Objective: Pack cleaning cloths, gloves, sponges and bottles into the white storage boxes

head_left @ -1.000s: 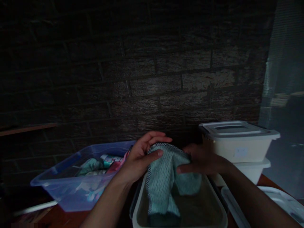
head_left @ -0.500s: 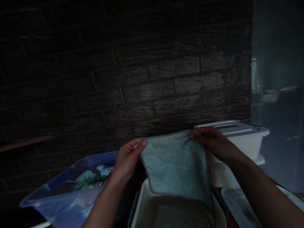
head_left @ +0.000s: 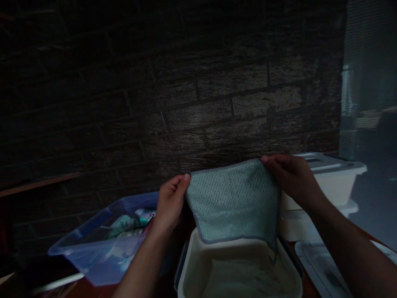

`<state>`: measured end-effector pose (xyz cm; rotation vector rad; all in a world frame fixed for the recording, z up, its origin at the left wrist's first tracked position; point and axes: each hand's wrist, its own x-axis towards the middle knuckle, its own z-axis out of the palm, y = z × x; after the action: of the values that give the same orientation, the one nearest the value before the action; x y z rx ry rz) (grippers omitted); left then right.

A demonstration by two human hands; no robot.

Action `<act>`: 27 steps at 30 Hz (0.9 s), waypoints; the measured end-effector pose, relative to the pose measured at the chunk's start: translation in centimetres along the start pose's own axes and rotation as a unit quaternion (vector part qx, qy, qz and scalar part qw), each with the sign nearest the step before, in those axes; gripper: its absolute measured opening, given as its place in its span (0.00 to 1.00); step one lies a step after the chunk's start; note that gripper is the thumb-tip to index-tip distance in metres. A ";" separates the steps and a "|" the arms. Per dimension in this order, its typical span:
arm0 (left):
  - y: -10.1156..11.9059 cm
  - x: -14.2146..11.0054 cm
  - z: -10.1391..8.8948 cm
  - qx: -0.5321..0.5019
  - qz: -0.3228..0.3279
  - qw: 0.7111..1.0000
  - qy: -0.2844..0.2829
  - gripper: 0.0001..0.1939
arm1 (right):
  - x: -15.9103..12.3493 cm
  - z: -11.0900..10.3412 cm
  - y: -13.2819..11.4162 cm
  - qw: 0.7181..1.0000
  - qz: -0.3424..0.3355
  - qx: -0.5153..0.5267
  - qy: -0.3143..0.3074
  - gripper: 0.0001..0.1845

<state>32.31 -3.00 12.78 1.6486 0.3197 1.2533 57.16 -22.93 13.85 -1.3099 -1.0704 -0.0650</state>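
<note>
A pale green textured cloth (head_left: 232,203) with a dark checked border hangs spread between my two hands. My left hand (head_left: 172,196) pinches its upper left corner between thumb and finger. At the upper right corner, my right hand (head_left: 291,176) has a similar pinch. Below the cloth stands an open cream-coloured bin (head_left: 189,269) with dark side handles. The lower edge of the cloth overlaps the bin's far rim in view, and its lower right corner dangles over the opening. Pale material, hard to make out, shows inside the bin.
To the left, a translucent blue tub (head_left: 93,252) holds crumpled cloths and a packet. Stacked lidded cream boxes (head_left: 322,186) stand at the right, with a loose whitish lid (head_left: 322,265) in front. Behind rises a dark brick wall (head_left: 198,111).
Both hands have risen slightly and moved apart, stretching the cloth's top edge straighter. More of the bin's inside shows below. The view has shifted a little to the left.
</note>
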 end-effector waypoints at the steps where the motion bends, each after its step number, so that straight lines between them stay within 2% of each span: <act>1: 0.0 0.0 -0.1 -0.006 -0.001 1.000 -0.003 0.16 | 0.0 -0.1 0.0 1.000 0.001 -0.011 0.001 0.21; 7: -0.4 0.2 -0.5 -0.024 0.007 0.999 -0.021 0.15 | 0.5 -0.7 0.5 0.998 -0.024 0.015 -0.057 0.21; 10: -0.4 0.2 -0.4 0.002 0.014 1.000 -0.014 0.16 | 0.5 -0.9 0.8 0.996 -0.023 0.047 -0.076 0.19; 17: 0.1 0.0 0.1 0.077 0.071 0.994 0.023 0.18 | 0.3 -1.1 0.1 0.995 0.009 0.092 -0.048 0.14; 24: 0.0 0.0 0.5 0.071 0.094 0.991 0.067 0.18 | 0.5 -0.7 0.3 0.997 -0.033 0.067 -0.017 0.14; 27: 0.2 -0.1 0.7 -0.007 0.072 0.993 0.094 0.14 | 0.3 0.1 0.2 0.997 -0.048 0.053 -0.016 0.14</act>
<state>32.84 -3.56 12.95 1.5663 0.3092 1.5219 57.44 -22.64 13.91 -1.1667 -1.1488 -0.0589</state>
